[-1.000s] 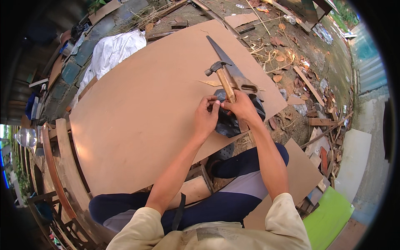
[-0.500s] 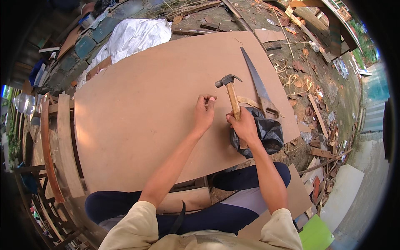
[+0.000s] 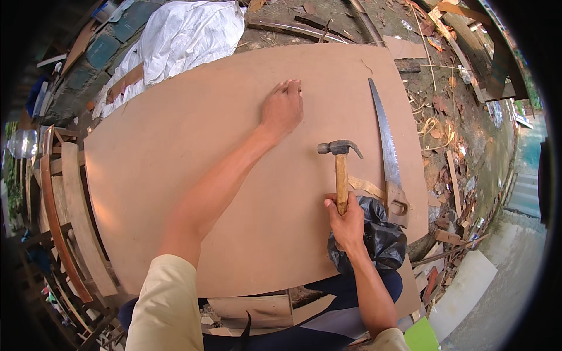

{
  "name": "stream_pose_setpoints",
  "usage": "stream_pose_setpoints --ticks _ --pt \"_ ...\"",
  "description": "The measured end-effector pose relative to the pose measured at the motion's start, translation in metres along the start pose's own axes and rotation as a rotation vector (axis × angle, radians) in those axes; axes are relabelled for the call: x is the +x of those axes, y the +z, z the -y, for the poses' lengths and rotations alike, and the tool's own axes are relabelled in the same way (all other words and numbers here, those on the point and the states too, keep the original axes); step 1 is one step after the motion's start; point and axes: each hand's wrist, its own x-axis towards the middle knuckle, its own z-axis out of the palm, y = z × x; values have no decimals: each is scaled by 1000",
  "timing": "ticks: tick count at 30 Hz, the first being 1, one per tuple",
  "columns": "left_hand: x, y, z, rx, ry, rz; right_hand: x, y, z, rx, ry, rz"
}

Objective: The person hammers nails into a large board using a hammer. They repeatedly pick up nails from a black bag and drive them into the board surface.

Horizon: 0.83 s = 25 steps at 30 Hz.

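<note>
I am looking down on a large sheet of brown hardboard (image 3: pixel 193 175) lying flat across the work area. My right hand (image 3: pixel 346 222) is wrapping its fingers closed around the lower end of the wooden-handled claw hammer with a dark steel head (image 3: pixel 340 169); the handle is running away from me and the head is sitting over the board, right of its middle. My left hand (image 3: pixel 283 109) is reaching far out with the arm stretched, resting palm down on the board near its far edge, fingers loosely bent and gathered at the tips; I cannot tell whether anything small is pinched under them. Just right of the hammer, a long handsaw with a grey toothed blade and a pale wooden grip (image 3: pixel 387 157) is lying on the board, its tip pointing away. A crumpled black plastic bag (image 3: pixel 377 240) is sitting right beside my right wrist at the board's near right edge. A white woven sack (image 3: pixel 181 32) is lying beyond the far left edge.
</note>
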Motion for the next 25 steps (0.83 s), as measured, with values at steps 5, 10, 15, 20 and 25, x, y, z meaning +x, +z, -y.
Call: stream_pose_setpoints --ticks 5,10,15,20,25 --pt "-3 5 -4 7 -74 41 -1 13 3 32 42 70" --pt "7 -1 -15 16 -132 114 0 5 10 58 140 86" --pt "15 -10 -11 115 -300 325 -52 -43 17 278 143 -26" --pt "36 -62 -42 111 -710 593 -141 -122 8 416 280 -147" --pt "-21 -99 -188 -22 -722 822 -200 -212 -23 355 445 -215"
